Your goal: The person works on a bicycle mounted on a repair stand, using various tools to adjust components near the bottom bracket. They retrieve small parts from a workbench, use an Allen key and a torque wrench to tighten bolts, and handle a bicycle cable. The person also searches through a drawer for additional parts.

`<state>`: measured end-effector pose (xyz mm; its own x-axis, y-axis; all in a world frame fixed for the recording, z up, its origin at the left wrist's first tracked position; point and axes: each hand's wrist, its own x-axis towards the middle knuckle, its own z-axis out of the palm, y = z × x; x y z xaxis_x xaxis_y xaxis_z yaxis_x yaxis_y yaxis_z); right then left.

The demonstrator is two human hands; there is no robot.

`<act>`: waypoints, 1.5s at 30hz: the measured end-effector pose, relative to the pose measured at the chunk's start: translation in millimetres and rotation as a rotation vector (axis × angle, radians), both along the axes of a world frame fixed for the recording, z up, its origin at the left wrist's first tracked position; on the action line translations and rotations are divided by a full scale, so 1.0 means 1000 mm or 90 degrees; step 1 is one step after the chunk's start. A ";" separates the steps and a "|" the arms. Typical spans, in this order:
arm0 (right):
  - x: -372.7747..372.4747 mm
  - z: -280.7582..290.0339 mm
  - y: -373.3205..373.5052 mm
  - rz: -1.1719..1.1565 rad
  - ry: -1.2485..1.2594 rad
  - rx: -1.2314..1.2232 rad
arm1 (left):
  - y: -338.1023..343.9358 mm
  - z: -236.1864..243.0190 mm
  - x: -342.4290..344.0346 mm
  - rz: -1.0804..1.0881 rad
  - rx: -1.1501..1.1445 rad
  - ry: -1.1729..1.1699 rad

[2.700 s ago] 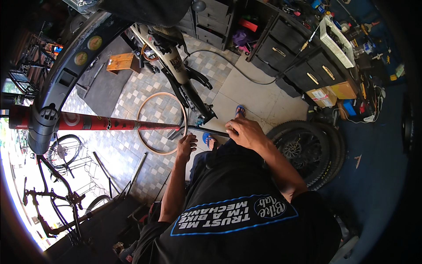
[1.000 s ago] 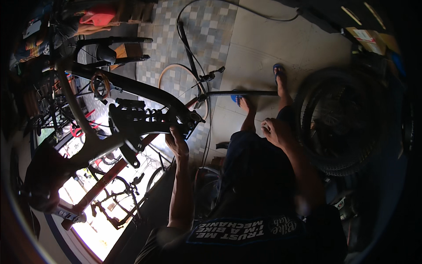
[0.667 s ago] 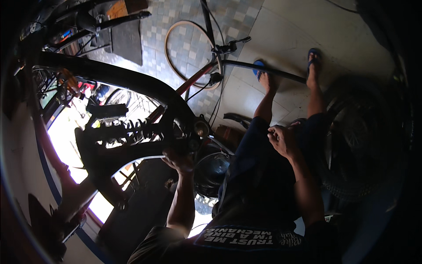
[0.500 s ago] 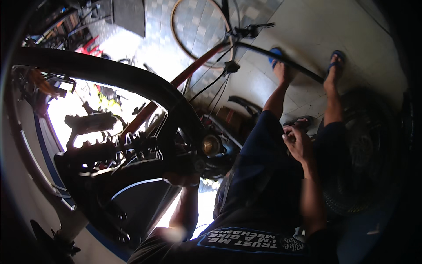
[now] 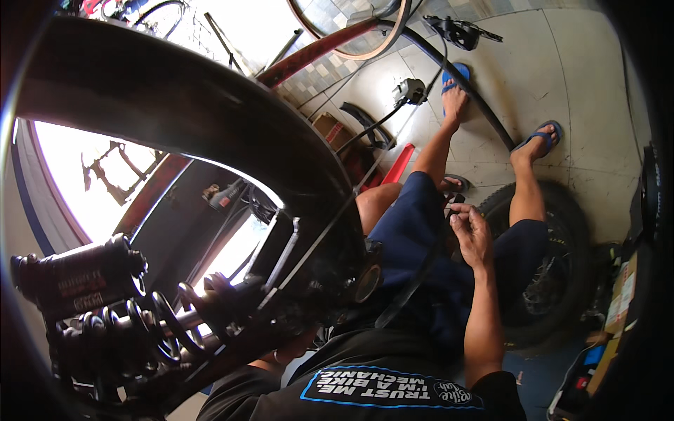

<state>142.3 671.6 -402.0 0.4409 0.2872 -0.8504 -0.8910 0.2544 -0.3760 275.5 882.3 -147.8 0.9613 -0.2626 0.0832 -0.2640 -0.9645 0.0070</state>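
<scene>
A large dark bike frame (image 5: 203,105) fills the left side, close to me, with a coil-spring shock absorber (image 5: 140,323) mounted in it. My left hand (image 5: 295,344) is at the frame's lower edge, in shadow; its fingers are hidden behind the frame. My right hand (image 5: 472,238) is raised over my lap, to the right of the frame's round open end (image 5: 368,283). Its thumb and forefinger are pinched together, the other fingers curled. Whatever the pinch may hold is too small and dark to make out.
A brake lever (image 5: 460,31) and a grey brake caliper (image 5: 409,91) hang on a hose beyond the frame, near a red tube (image 5: 323,50). A fat-tyred wheel (image 5: 554,309) lies at right. Another person's knee (image 5: 377,205) shows behind the frame. Boxes (image 5: 623,295) stand far right.
The bike frame and its shock appear larger and nearer. The caliper and lever appear farther right. My left hand has become more hidden; my right hand keeps its pinch at nearly the same place.
</scene>
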 end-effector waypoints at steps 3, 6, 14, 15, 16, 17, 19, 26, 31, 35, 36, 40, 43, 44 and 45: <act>0.002 -0.002 0.001 0.003 0.008 0.004 | 0.004 0.000 -0.010 0.032 -0.018 -0.004; 0.003 -0.002 0.001 0.010 0.039 0.033 | -0.003 0.010 -0.013 0.058 -0.008 0.002; 0.000 -0.006 0.002 0.046 0.045 0.015 | -0.005 0.012 -0.025 0.105 -0.029 0.013; 0.002 -0.006 0.003 0.043 0.041 0.013 | -0.007 0.015 -0.025 0.107 -0.031 0.014; 0.004 -0.005 0.002 0.054 0.049 0.015 | -0.008 0.016 -0.024 0.107 -0.028 0.014; 0.008 -0.004 0.000 0.064 0.056 0.016 | -0.007 0.016 -0.024 0.110 -0.031 0.018; 0.010 -0.001 0.001 0.062 0.065 0.022 | -0.007 0.012 -0.024 0.119 -0.038 0.022; 0.007 -0.003 0.001 0.045 0.059 0.026 | -0.004 0.008 -0.024 0.125 -0.056 0.017; 0.006 0.000 0.005 -0.001 0.046 0.007 | 0.000 0.009 -0.015 0.101 -0.067 0.020; -0.001 -0.001 0.006 -0.031 0.014 -0.010 | 0.010 0.001 -0.007 0.078 -0.095 0.018; -0.004 -0.001 0.008 -0.044 0.009 -0.021 | 0.013 -0.001 -0.006 0.069 -0.104 0.019; -0.012 -0.001 0.010 -0.100 0.004 -0.047 | 0.020 -0.012 0.006 0.046 -0.144 0.030; -0.016 0.003 0.016 -0.177 -0.018 -0.081 | 0.024 -0.016 0.015 0.026 -0.181 0.031; -0.021 0.004 0.016 -0.148 -0.025 -0.114 | 0.026 -0.023 0.020 0.019 -0.207 0.036; -0.025 0.004 0.017 -0.119 -0.030 -0.148 | 0.028 -0.030 0.026 0.012 -0.235 0.043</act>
